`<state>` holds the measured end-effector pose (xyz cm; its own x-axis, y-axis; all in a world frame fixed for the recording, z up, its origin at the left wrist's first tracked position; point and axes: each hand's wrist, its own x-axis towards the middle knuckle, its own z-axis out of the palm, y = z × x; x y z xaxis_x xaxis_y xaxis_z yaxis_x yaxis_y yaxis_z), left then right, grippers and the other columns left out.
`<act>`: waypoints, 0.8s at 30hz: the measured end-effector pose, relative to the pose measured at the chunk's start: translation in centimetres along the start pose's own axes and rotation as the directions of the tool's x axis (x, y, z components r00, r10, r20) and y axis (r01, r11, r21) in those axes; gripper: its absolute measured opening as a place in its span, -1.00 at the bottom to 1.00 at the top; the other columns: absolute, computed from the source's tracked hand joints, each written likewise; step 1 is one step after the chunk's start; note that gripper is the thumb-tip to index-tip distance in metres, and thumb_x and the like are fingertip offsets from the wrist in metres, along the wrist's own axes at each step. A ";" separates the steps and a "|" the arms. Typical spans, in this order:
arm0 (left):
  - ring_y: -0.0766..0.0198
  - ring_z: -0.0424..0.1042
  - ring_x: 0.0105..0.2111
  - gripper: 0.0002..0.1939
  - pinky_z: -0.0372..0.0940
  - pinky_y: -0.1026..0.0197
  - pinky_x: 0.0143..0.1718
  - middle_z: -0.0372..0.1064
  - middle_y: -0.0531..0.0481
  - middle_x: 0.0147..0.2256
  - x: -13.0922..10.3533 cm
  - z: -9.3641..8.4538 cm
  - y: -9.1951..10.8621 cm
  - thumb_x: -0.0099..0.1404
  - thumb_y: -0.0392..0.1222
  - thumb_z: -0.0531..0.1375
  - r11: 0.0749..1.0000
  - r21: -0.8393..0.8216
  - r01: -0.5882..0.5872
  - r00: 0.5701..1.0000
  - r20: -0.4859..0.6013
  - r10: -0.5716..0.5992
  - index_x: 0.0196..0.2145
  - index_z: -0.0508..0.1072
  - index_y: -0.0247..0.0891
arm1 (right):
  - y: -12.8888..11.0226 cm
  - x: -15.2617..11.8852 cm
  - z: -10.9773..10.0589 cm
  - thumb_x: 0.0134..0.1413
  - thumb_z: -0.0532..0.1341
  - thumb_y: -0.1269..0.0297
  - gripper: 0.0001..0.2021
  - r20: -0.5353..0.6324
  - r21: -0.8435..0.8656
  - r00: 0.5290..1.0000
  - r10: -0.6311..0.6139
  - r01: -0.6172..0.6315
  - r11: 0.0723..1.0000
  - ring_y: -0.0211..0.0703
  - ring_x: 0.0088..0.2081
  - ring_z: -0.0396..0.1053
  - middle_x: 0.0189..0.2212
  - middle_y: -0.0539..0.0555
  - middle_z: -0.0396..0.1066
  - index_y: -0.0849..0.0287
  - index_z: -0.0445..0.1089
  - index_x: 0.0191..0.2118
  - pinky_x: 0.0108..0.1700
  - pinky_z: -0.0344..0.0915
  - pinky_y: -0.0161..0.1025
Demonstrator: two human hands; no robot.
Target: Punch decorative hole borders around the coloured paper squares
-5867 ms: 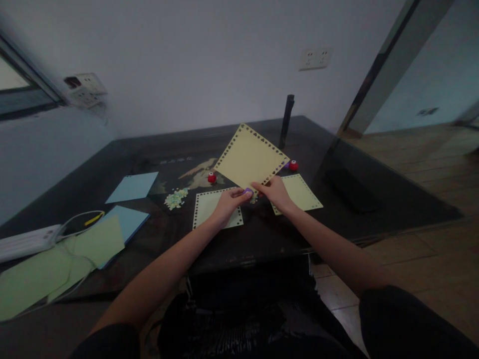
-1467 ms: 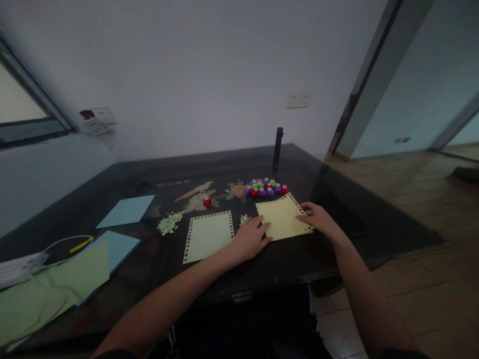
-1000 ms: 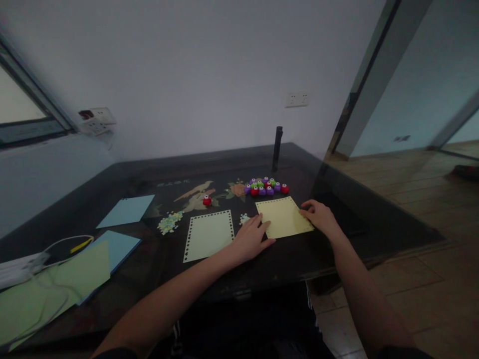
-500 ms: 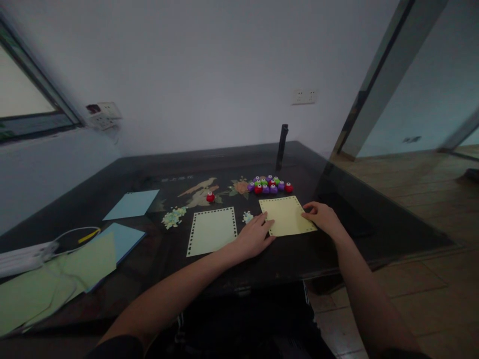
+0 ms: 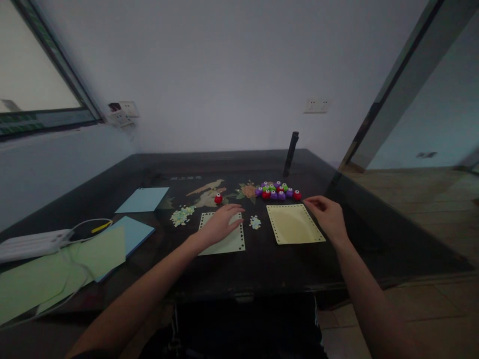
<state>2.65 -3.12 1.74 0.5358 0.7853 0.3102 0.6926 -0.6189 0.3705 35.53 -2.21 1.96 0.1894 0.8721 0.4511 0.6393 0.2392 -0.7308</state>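
My left hand (image 5: 220, 224) hovers over or rests on a pale green sheet (image 5: 232, 244) with holes punched along its edges, its fingers stretched out. My right hand (image 5: 329, 217) is beside the upper right corner of a pale yellow sheet (image 5: 295, 224), also edged with punched holes. Its fingertips are drawn together; whether anything small is between them I cannot make out. Beyond the yellow sheet stands a cluster of small red, purple and green eye-topped pieces (image 5: 277, 191). One red eye-topped piece (image 5: 218, 198) stands alone behind the green sheet.
Paper bits lie in a larger pile (image 5: 182, 215) and a smaller pile (image 5: 255, 222). Blue sheets (image 5: 144, 199), green sheets (image 5: 63, 267) and a white power strip (image 5: 33, 244) with a cable are at left. A black upright post (image 5: 291, 154) stands at the back of the dark table (image 5: 262, 269).
My left hand has left the yellow sheet and moved left over the pale green one. My right hand has let go of the yellow sheet's right edge and shifted towards its upper corner.
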 end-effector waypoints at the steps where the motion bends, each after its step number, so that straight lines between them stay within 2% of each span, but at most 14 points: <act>1: 0.16 0.29 0.01 -0.71 0.17 0.05 0.07 0.34 -0.11 -0.03 -0.6 -0.6 -1.8 0.30 -0.15 0.05 0.999 0.025 0.043 0.999 -0.012 -0.043 -0.06 0.37 -0.23 | -1.6 0.1 0.8 -0.06 0.21 0.07 -0.70 0.018 0.079 0.999 -0.035 0.033 0.996 -0.14 -0.45 0.36 -0.49 0.10 0.46 0.23 0.47 -0.36 -0.40 0.23 -0.24; 2: 0.14 0.32 -0.03 -0.75 0.19 0.03 0.04 0.37 -0.11 -0.08 -1.2 -1.1 -3.5 0.28 -0.18 0.07 0.992 0.062 0.109 0.994 -0.030 -0.107 -0.11 0.40 -0.24 | -3.2 0.2 1.8 -0.06 0.22 0.07 -0.71 0.045 0.135 0.996 -0.078 0.071 0.988 -0.15 -0.45 0.36 -0.47 0.10 0.46 0.23 0.47 -0.37 -0.39 0.23 -0.24; 4: 0.10 0.35 -0.11 -0.81 0.23 0.04 -0.03 0.38 -0.14 -0.17 -2.3 -1.8 -6.2 0.24 -0.20 0.10 0.957 0.127 0.261 0.965 -0.046 -0.257 -0.23 0.44 -0.28 | -6.3 0.5 4.5 -0.03 0.21 0.11 -0.75 0.188 0.213 0.962 -0.199 0.158 0.964 -0.17 -0.42 0.37 -0.43 0.10 0.48 0.21 0.46 -0.36 -0.37 0.25 -0.25; 5: 0.09 0.36 -0.13 -0.80 0.24 0.04 -0.06 0.37 -0.16 -0.19 -2.7 -2.0 -7.2 0.22 -0.19 0.11 0.939 0.150 0.310 0.951 -0.054 -0.306 -0.24 0.44 -0.29 | -7.7 0.6 6.1 0.00 0.21 0.15 -0.78 0.281 0.229 0.924 -0.259 0.197 0.953 -0.18 -0.42 0.37 -0.43 0.09 0.48 0.20 0.46 -0.36 -0.36 0.25 -0.25; 7: 0.06 0.35 -0.14 -0.75 0.24 0.05 -0.07 0.35 -0.17 -0.19 -3.2 -2.3 -8.2 0.19 -0.14 0.14 0.923 0.173 0.342 0.940 -0.066 -0.336 -0.21 0.44 -0.31 | -10.2 1.1 9.8 0.01 0.21 0.22 -0.84 0.452 0.181 0.819 -0.352 0.302 0.936 -0.21 -0.44 0.36 -0.47 0.06 0.46 0.19 0.46 -0.35 -0.37 0.23 -0.28; 9: 0.04 0.34 -0.11 -0.67 0.22 0.04 -0.06 0.34 -0.18 -0.17 -3.4 -2.5 -8.5 0.15 -0.08 0.18 0.922 0.176 0.346 0.938 -0.065 -0.340 -0.16 0.42 -0.31 | -11.9 1.6 13.6 0.04 0.21 0.22 -0.83 0.544 0.080 0.758 -0.361 0.381 0.921 -0.18 -0.39 0.38 -0.45 0.06 0.47 0.17 0.46 -0.28 -0.33 0.23 -0.27; 12: 0.02 0.34 -0.10 -0.55 0.22 0.05 -0.06 0.33 -0.19 -0.12 -3.6 -2.7 -8.3 0.09 -0.02 0.22 0.911 0.158 0.382 0.922 -0.003 -0.386 -0.10 0.38 -0.30 | -13.2 2.5 18.6 0.07 0.19 0.11 -0.72 0.597 -0.174 0.772 -0.216 0.388 0.905 -0.06 -0.24 0.41 -0.30 0.13 0.48 0.15 0.44 -0.16 -0.24 0.24 -0.20; 15: 0.02 0.34 -0.09 -0.47 0.22 0.09 -0.06 0.32 -0.20 -0.09 -3.6 -2.7 -8.4 0.02 -0.02 0.27 0.899 0.146 0.413 0.905 0.051 -0.423 -0.07 0.36 -0.30 | -13.3 3.0 21.9 0.05 0.20 0.05 -0.63 0.647 -0.279 0.753 -0.121 0.382 0.881 0.02 -0.11 0.39 -0.13 0.18 0.44 0.11 0.38 -0.05 -0.18 0.25 -0.17; 19: 0.05 0.36 -0.13 -0.48 0.25 0.12 -0.12 0.33 -0.18 -0.12 -3.6 -2.4 -8.7 -0.03 -0.07 0.29 0.897 0.112 0.427 0.898 0.059 -0.435 -0.09 0.37 -0.29 | -12.7 2.6 24.1 0.02 0.21 -0.02 -0.49 0.612 -0.302 0.782 -0.113 0.364 0.881 0.08 -0.04 0.35 -0.01 0.24 0.33 0.10 0.26 0.06 -0.13 0.24 -0.12; 24: 0.04 0.37 -0.18 -0.48 0.27 0.15 -0.21 0.34 -0.19 -0.17 -3.4 -2.2 -9.0 -0.07 -0.09 0.31 0.893 0.064 0.446 0.892 0.055 -0.449 -0.12 0.40 -0.32 | -12.2 2.0 24.9 0.02 0.25 0.08 -0.56 0.558 -0.296 0.823 -0.110 0.320 0.900 0.01 -0.08 0.36 -0.04 0.22 0.33 0.12 0.28 0.01 -0.14 0.23 -0.19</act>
<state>-6.43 -0.28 -0.75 0.1935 0.9791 0.0623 0.8882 -0.2018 0.4127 9.56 7.28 -1.00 -0.3299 0.9294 0.1656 0.8565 0.3685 -0.3615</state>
